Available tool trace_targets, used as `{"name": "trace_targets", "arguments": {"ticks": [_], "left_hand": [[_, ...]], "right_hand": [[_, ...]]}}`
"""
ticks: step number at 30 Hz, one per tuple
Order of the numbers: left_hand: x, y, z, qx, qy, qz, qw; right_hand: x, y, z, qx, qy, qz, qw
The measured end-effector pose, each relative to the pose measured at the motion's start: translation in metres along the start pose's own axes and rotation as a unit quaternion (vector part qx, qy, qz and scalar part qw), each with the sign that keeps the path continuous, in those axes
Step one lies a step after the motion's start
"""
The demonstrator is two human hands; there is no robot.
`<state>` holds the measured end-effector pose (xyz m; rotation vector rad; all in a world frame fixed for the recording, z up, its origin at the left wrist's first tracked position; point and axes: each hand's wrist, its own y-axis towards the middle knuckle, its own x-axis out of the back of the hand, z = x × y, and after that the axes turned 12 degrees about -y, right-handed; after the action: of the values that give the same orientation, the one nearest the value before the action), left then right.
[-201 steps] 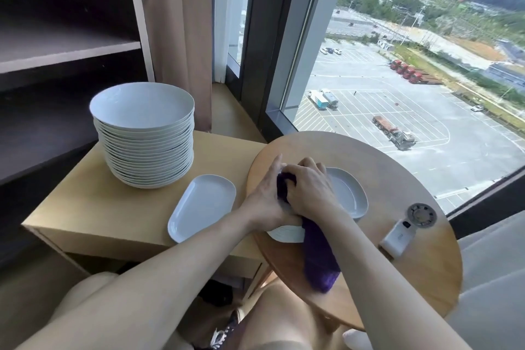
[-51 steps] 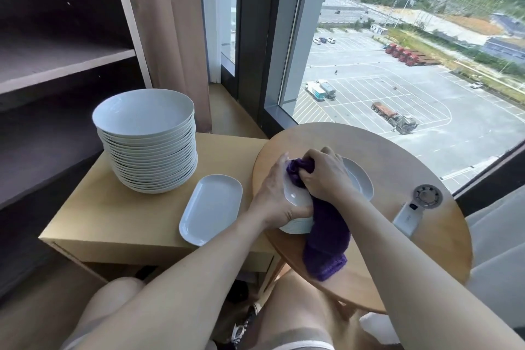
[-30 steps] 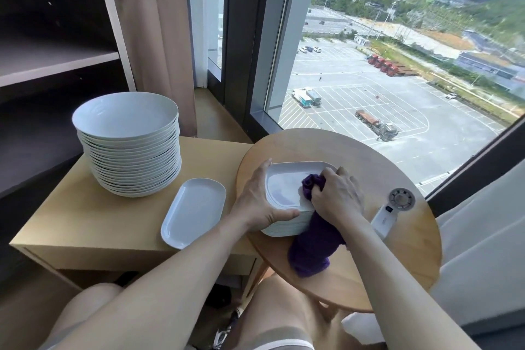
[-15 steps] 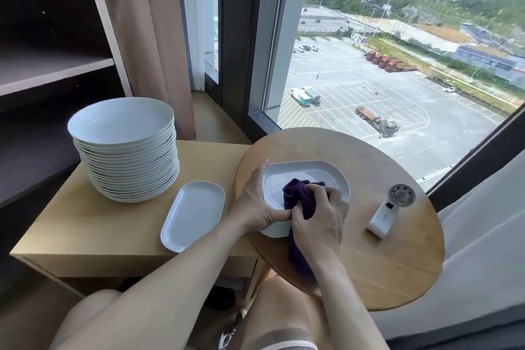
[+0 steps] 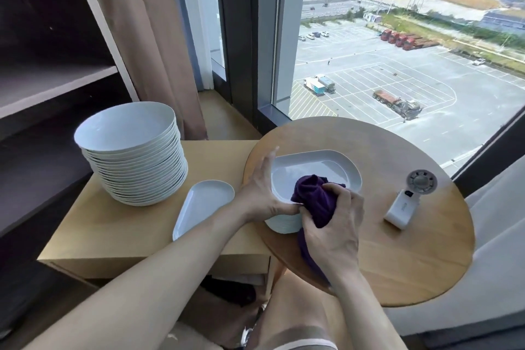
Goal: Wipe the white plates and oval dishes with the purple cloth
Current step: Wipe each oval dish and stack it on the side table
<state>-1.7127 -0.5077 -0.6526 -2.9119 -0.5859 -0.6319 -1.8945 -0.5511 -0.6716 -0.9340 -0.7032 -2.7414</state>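
A stack of white oval dishes (image 5: pixel 318 167) sits on the round wooden table (image 5: pixel 397 258). My left hand (image 5: pixel 262 192) grips the stack's left edge, thumb against the near rim. My right hand (image 5: pixel 333 231) holds the bunched purple cloth (image 5: pixel 314 196) and presses it onto the near part of the top dish; the cloth's tail hangs under my wrist. A single white oval dish (image 5: pixel 203 206) lies on the square side table (image 5: pixel 113 233). A tall stack of round white plates (image 5: pixel 133 153) stands at that table's back left.
A small white handheld fan (image 5: pixel 409 197) lies on the round table's right side. Dark shelves (image 5: pixel 42 85) rise at the left, a brown curtain (image 5: pixel 147 45) behind the plates, and a large window behind the table. A pale seat edge (image 5: pixel 497 236) is at the right.
My right hand with the cloth has slid from the dish's right side toward its near edge. My left hand has stayed on the stack's left edge.
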Motion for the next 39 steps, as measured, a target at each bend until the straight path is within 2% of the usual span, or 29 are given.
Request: {"name": "trace_targets", "arguments": {"ticks": [11, 26, 32, 36, 39], "left_hand": [[0.002, 0.000, -0.006, -0.001, 0.025, -0.011, 1.000], [0.002, 0.002, -0.010, -0.010, 0.070, -0.033, 0.997], [0.013, 0.016, -0.024, 0.006, 0.189, 0.036, 0.981], [0.015, 0.029, -0.043, 0.017, 0.290, 0.098, 0.952], [0.013, 0.034, -0.052, 0.029, 0.316, 0.124, 0.940]], "right_hand": [[-0.006, 0.006, -0.003, -0.033, 0.093, -0.040, 0.994], [-0.002, 0.007, -0.001, -0.024, 0.117, -0.048, 0.992], [-0.002, 0.008, 0.001, -0.027, 0.117, -0.046, 0.992], [-0.001, 0.008, 0.003, -0.035, 0.125, -0.049, 0.990], [0.000, 0.008, 0.003, -0.027, 0.123, -0.054, 0.991]]}}
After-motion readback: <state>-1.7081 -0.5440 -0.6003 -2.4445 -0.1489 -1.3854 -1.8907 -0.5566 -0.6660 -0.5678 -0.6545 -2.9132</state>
